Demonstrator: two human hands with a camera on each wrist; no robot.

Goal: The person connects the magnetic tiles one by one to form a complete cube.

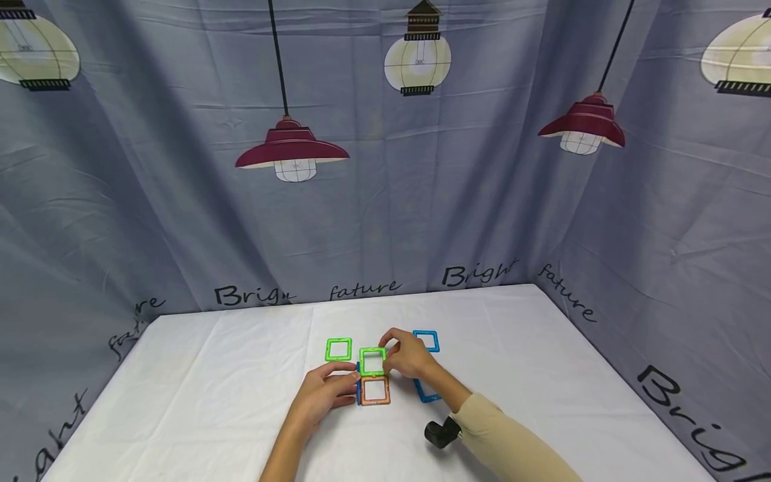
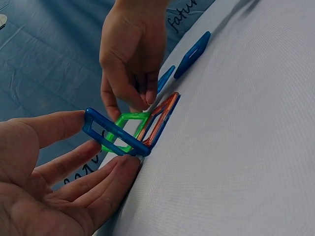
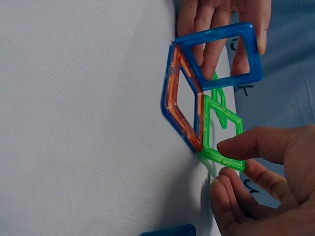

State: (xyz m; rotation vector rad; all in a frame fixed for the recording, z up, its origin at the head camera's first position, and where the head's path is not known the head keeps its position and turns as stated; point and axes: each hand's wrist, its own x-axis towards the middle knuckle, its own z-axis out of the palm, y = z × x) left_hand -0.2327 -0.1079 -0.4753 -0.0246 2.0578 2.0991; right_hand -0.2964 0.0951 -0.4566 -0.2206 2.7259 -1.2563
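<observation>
In the head view my left hand [image 1: 322, 395] is left of a small group of square magnetic tiles. Its thumb and fingers hold an upright blue tile [image 3: 214, 33] at the edges. My right hand [image 1: 409, 358] pinches one side of a green tile [image 3: 224, 161] between thumb and fingers. That green tile stands upright along the far edge of an orange tile [image 1: 375, 403], meeting the blue tile near a corner. The orange tile lies flat, with a blue edge showing beneath it in the right wrist view. The left hand's contact is partly hidden in the head view.
Another green tile [image 1: 328, 349] lies farther back to the left. Two blue tiles, one far [image 1: 438, 341] and one near [image 1: 430, 399], lie to the right, partly covered by the right hand and arm. A black device [image 1: 442, 433] sits at the right sleeve. Grey curtains border the white table [image 1: 211, 402].
</observation>
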